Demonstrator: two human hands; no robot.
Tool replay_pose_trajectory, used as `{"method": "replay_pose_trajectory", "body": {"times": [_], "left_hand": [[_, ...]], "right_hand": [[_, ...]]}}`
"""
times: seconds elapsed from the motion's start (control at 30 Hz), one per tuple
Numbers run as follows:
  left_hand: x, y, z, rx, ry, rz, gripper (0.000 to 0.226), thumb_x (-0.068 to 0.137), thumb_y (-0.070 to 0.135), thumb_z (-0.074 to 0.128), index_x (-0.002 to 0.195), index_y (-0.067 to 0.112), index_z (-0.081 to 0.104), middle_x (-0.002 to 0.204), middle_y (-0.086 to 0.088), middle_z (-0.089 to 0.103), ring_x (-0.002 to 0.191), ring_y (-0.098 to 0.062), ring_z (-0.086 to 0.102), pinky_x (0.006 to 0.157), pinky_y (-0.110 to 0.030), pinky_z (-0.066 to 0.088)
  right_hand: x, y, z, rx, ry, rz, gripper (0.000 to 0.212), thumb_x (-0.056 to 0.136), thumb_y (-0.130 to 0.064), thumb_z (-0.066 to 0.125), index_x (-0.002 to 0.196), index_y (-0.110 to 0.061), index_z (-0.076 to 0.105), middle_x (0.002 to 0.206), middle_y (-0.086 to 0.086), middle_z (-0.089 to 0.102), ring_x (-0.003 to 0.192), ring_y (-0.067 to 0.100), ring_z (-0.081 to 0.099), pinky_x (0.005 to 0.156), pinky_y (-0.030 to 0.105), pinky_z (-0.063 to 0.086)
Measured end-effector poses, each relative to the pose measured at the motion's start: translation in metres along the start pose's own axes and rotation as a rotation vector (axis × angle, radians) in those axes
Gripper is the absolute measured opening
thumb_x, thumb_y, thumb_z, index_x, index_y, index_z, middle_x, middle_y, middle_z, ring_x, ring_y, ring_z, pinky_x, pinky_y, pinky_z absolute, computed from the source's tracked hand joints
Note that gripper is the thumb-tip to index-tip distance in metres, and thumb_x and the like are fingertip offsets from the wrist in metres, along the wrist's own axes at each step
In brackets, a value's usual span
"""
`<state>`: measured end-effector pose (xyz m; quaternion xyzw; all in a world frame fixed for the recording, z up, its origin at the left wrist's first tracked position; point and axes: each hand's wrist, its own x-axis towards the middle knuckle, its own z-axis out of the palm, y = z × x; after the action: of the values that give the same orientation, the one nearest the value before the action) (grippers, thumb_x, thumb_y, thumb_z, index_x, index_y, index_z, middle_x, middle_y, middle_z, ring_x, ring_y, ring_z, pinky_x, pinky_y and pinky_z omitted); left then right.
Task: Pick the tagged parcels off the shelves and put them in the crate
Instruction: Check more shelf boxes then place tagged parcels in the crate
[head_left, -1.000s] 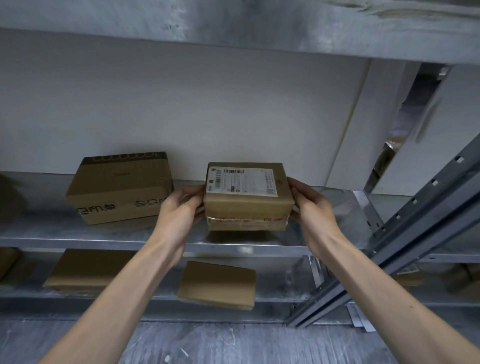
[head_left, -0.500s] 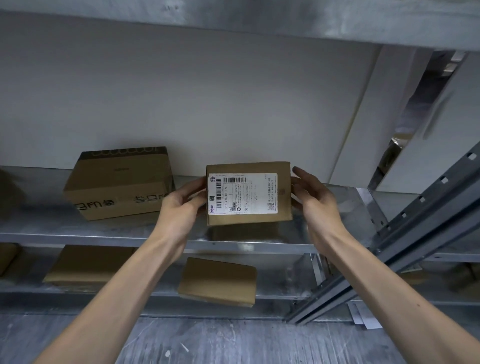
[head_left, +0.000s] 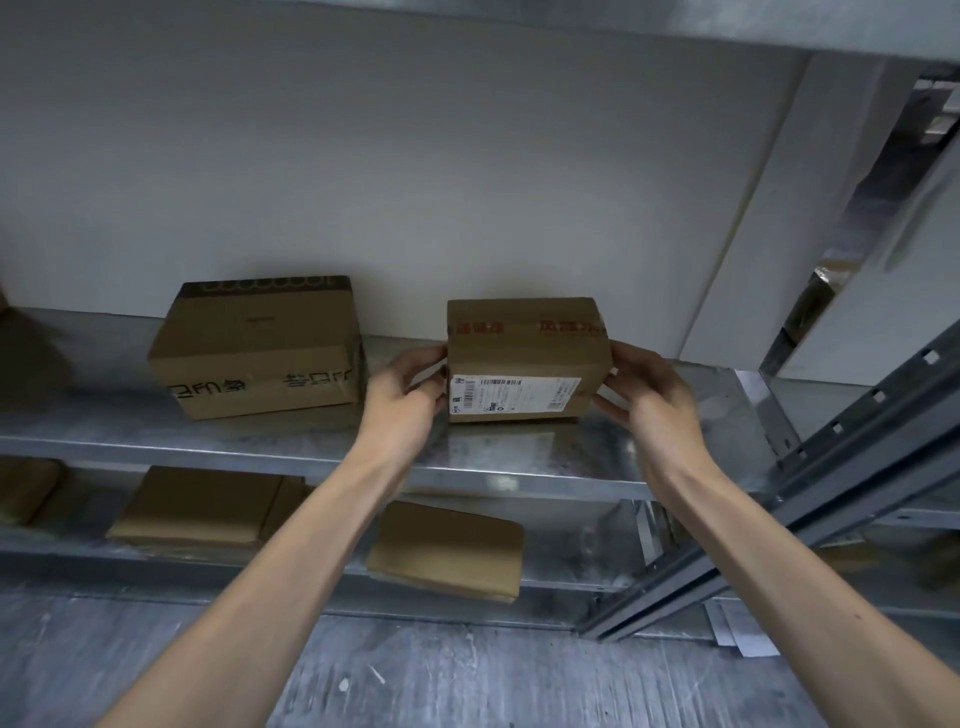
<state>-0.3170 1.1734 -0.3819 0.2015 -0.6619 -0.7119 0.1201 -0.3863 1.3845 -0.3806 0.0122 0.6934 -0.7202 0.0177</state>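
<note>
Here the white back panel fills most of the view behind a grey metal rack, whose slotted upright runs slantwise down the right side. The upper shelf crosses the middle, the lower shelf sits beneath it, and scuffed grey floor lies at the bottom. Two bare forearms reach up from the lower corners, converging toward the middle of the upper shelf, wrists straight. On that shelf at the left stands a larger cardboard box with dark printing along its front, apart from the hands. Below, two flat brown parcels lie on the lower shelf, one at the left and one nearer the middle jutting over the front lip. The tagged parcel is at the upper shelf right of the larger box, held between both hands with its bottom edge down at the shelf; whether it rests there or is just clear cannot be told. The left hand grips its left end, thumb up against the top corner and fingers curled at the side. The right hand clasps the right end, fingers wrapped over the edge and thumb reaching to the lower corner. A white barcode label faces the camera, and red-printed tape bands the top face.
</note>
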Motion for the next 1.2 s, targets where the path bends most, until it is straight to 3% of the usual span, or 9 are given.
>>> {"method": "replay_pose_trajectory", "body": {"times": [0.17, 0.33, 0.5, 0.6, 0.77, 0.9, 1.03, 1.13, 1.2], "left_hand": [[0.002, 0.0, 0.005, 0.055, -0.019, 0.018, 0.035, 0.097, -0.005, 0.048, 0.114, 0.022, 0.063, 0.112, 0.012, 0.067, 0.113, -0.008, 0.063, 0.095, -0.023, 0.051], [-0.003, 0.011, -0.008, 0.201, 0.023, 0.065, 0.048, 0.097, -0.007, 0.044, 0.139, 0.013, 0.053, 0.137, 0.0, 0.059, 0.126, -0.01, 0.053, 0.102, -0.018, 0.04], [-0.005, 0.043, -0.063, 0.291, 0.184, 0.22, 0.048, 0.094, -0.011, 0.045, 0.138, 0.008, 0.055, 0.131, 0.0, 0.061, 0.121, -0.009, 0.057, 0.104, -0.015, 0.042], [0.0, 0.061, -0.109, 0.371, 0.275, 0.272, 0.049, 0.093, -0.007, 0.048, 0.136, 0.015, 0.056, 0.124, 0.006, 0.062, 0.116, -0.006, 0.058, 0.098, -0.012, 0.042], [0.008, 0.074, -0.179, 0.446, 0.356, 0.255, 0.046, 0.096, -0.002, 0.047, 0.135, 0.021, 0.055, 0.132, 0.009, 0.058, 0.127, -0.008, 0.05, 0.098, -0.01, 0.033], [0.021, 0.072, -0.22, 0.39, 0.381, 0.195, 0.047, 0.098, -0.002, 0.046, 0.136, 0.024, 0.055, 0.138, 0.007, 0.056, 0.133, -0.011, 0.048, 0.106, -0.018, 0.032], [0.037, 0.062, -0.245, 0.33, 0.377, 0.081, 0.047, 0.1, -0.004, 0.045, 0.138, 0.021, 0.053, 0.141, 0.002, 0.054, 0.13, -0.012, 0.049, 0.1, -0.019, 0.035], [0.051, 0.053, -0.254, 0.259, 0.348, -0.002, 0.042, 0.101, -0.003, 0.042, 0.136, 0.015, 0.055, 0.134, -0.004, 0.057, 0.116, -0.012, 0.051, 0.095, -0.022, 0.039], [0.057, 0.045, -0.257, 0.202, 0.31, -0.074, 0.04, 0.102, 0.0, 0.041, 0.136, 0.015, 0.055, 0.131, -0.006, 0.058, 0.118, -0.017, 0.054, 0.106, -0.029, 0.042]], "right_hand": [[-0.002, 0.004, 0.0, -0.084, 0.027, -0.003, 0.031, 0.104, -0.009, 0.039, 0.11, -0.022, 0.066, 0.11, -0.008, 0.071, 0.1, 0.002, 0.068, 0.086, 0.023, 0.054], [-0.009, -0.002, 0.005, -0.363, 0.2, -0.179, 0.027, 0.103, -0.02, 0.042, 0.122, -0.024, 0.061, 0.119, -0.009, 0.065, 0.113, 0.01, 0.059, 0.106, 0.037, 0.045], [-0.025, -0.034, 0.055, -0.598, 0.235, -0.513, 0.033, 0.098, -0.02, 0.05, 0.129, -0.026, 0.057, 0.127, -0.001, 0.062, 0.108, 0.015, 0.059, 0.091, 0.027, 0.044], [-0.029, -0.046, 0.103, -0.586, 0.135, -0.55, 0.034, 0.098, -0.02, 0.052, 0.131, -0.026, 0.055, 0.127, -0.001, 0.062, 0.104, 0.015, 0.061, 0.088, 0.029, 0.047], [-0.033, -0.052, 0.177, -0.468, -0.034, -0.412, 0.035, 0.102, -0.022, 0.045, 0.137, -0.024, 0.054, 0.136, -0.006, 0.057, 0.109, 0.003, 0.055, 0.099, 0.03, 0.048], [-0.024, -0.043, 0.221, -0.495, -0.176, -0.175, 0.038, 0.105, -0.029, 0.039, 0.141, -0.025, 0.049, 0.142, -0.003, 0.055, 0.125, 0.015, 0.054, 0.108, 0.035, 0.043], [-0.013, -0.029, 0.252, -0.454, -0.232, 0.079, 0.043, 0.105, -0.035, 0.035, 0.146, -0.027, 0.045, 0.151, -0.002, 0.047, 0.135, 0.021, 0.048, 0.115, 0.044, 0.037], [-0.007, -0.021, 0.264, -0.415, -0.204, 0.181, 0.043, 0.106, -0.029, 0.033, 0.147, -0.024, 0.044, 0.151, -0.001, 0.046, 0.135, 0.022, 0.047, 0.115, 0.043, 0.037], [-0.006, -0.017, 0.266, -0.407, -0.19, 0.237, 0.042, 0.107, -0.025, 0.029, 0.146, -0.02, 0.044, 0.145, 0.001, 0.051, 0.125, 0.021, 0.052, 0.106, 0.037, 0.043]]}}
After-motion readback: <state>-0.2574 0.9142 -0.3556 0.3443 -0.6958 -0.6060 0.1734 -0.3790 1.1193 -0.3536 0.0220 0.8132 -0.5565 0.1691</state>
